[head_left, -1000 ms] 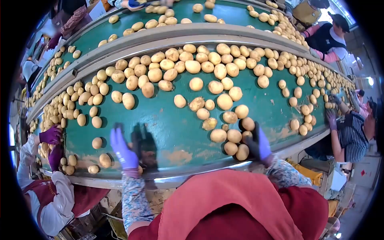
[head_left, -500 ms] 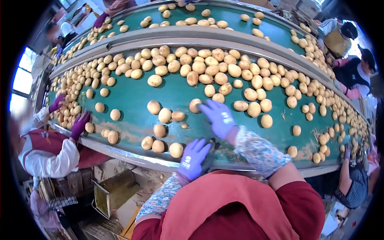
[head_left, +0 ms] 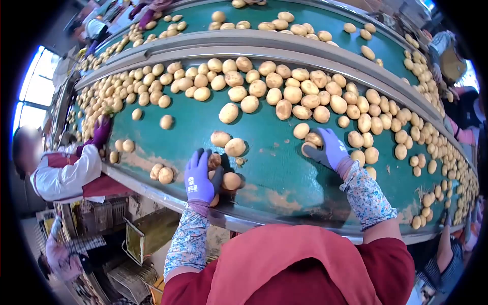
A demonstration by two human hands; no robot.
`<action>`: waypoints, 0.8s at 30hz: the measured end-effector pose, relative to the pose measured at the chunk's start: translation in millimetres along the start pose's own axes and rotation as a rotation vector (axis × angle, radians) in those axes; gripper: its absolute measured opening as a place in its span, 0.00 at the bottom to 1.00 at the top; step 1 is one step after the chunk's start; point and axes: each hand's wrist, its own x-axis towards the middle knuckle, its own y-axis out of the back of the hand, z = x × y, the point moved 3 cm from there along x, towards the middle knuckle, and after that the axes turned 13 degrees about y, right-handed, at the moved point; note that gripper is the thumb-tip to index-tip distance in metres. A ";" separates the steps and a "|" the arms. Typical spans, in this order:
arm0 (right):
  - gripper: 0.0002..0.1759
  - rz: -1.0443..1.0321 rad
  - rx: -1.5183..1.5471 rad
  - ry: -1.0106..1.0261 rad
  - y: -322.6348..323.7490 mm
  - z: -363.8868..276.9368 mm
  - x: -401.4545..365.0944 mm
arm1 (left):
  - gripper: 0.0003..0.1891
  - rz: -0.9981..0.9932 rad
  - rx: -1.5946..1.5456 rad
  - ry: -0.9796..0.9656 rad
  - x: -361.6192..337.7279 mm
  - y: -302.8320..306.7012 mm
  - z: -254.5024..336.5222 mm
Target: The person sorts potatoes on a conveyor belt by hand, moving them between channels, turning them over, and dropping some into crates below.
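Observation:
Over the green belt, my left hand in a purple glove lies near the front edge, its fingers over a dark-looking potato. Against its thumb side rests another potato. Farther right, my right hand curls round a potato, with a second potato at its fingertips. Two potatoes lie just beyond my left hand. A dense band of potatoes runs along the far side of the belt.
A metal rail divides this belt from a second belt behind it. At the left a co-worker in a red apron reaches over the belt edge. Other people stand at the right. A metal-framed bin is below the belt.
My right hand has moved right and now closes on a potato. My left hand has moved left and forward to the potatoes there. The view has shifted somewhat.

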 end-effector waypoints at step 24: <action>0.21 0.461 0.027 0.001 -82.5 -40.2 27.2 | 0.22 -0.902 -0.630 0.302 17.4 54.6 -184.2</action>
